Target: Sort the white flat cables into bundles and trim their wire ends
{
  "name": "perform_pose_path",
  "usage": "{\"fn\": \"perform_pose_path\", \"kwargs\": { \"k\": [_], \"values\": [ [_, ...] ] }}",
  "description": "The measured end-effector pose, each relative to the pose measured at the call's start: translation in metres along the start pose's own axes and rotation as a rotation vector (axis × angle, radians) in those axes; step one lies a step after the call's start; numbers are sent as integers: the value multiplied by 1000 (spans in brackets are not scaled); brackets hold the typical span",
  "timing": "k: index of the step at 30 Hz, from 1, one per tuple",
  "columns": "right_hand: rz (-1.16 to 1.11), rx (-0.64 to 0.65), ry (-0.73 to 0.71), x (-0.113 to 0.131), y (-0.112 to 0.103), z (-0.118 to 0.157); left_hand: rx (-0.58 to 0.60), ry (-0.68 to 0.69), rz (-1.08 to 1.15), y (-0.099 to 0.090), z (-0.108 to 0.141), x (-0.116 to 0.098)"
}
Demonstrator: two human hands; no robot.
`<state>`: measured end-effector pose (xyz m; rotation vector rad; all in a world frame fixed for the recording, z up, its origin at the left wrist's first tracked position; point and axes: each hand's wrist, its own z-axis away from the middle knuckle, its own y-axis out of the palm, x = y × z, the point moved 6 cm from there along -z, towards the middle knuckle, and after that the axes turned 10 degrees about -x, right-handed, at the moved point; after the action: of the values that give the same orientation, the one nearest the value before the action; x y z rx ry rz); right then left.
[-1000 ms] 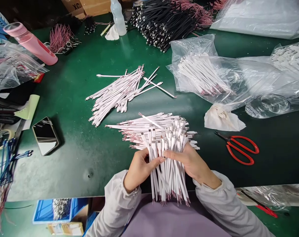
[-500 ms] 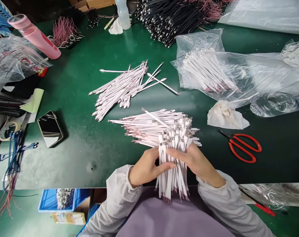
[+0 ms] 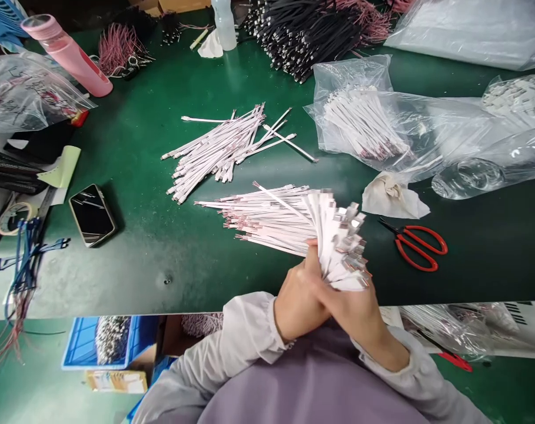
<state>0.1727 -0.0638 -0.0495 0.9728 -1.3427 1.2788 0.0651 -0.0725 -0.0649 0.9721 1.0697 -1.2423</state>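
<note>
Both hands are wrapped round a thick bundle of white cables (image 3: 338, 241) near the table's front edge. My left hand (image 3: 302, 291) closes on it from the left, and my right hand (image 3: 358, 309) from the right, its thumb against the left hand. Metal-tipped connectors fan out at the bundle's top; its lower end is hidden by the hands. Just behind and to the left lies a flat pile of white cables (image 3: 267, 218) with reddish bare wire ends pointing left. Farther back rests a looser heap of white cables (image 3: 218, 147).
Red-handled scissors (image 3: 421, 247) and a crumpled cloth (image 3: 393, 197) lie to the right. Behind them are plastic bags (image 3: 364, 112) with white cables. Black cables (image 3: 302, 35) are heaped at the back. A phone (image 3: 92, 215) and a pink bottle (image 3: 68, 56) are left.
The bundle has turned from hanging toward my body to leaning away, connectors up and to the right. My hands have shifted right and come together round it. The view has moved slightly.
</note>
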Motion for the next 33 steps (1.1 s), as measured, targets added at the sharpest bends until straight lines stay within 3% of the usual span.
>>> {"fn": "perform_pose_path", "kwargs": {
  "k": [2, 5, 7, 10, 14, 22, 26, 30, 33],
  "values": [
    [-79, 34, 46, -2, 0, 1, 179, 17, 20, 7, 5, 1],
    [-256, 344, 333, -16, 14, 9, 575, -210, 267, 15, 19, 13],
    [-313, 433, 545, -26, 18, 16, 644, -336, 379, 10, 27, 20],
    [-414, 403, 644, -35, 19, 20, 510, -387, 445, -7, 32, 32],
    [-572, 510, 658, -41, 25, 25, 466, -475, 526, -20, 46, 44],
    [-741, 518, 613, -34, 29, 17, 265, -543, 506, -40, 42, 56],
    [-776, 517, 642, -36, 29, 17, 203, -435, 287, -45, 39, 57],
    [-830, 481, 662, -45, 28, 14, 88, -187, -96, -52, 33, 44],
    [-870, 485, 675, -49, 27, 13, 108, -67, -215, -49, 32, 31]
  ]
}}
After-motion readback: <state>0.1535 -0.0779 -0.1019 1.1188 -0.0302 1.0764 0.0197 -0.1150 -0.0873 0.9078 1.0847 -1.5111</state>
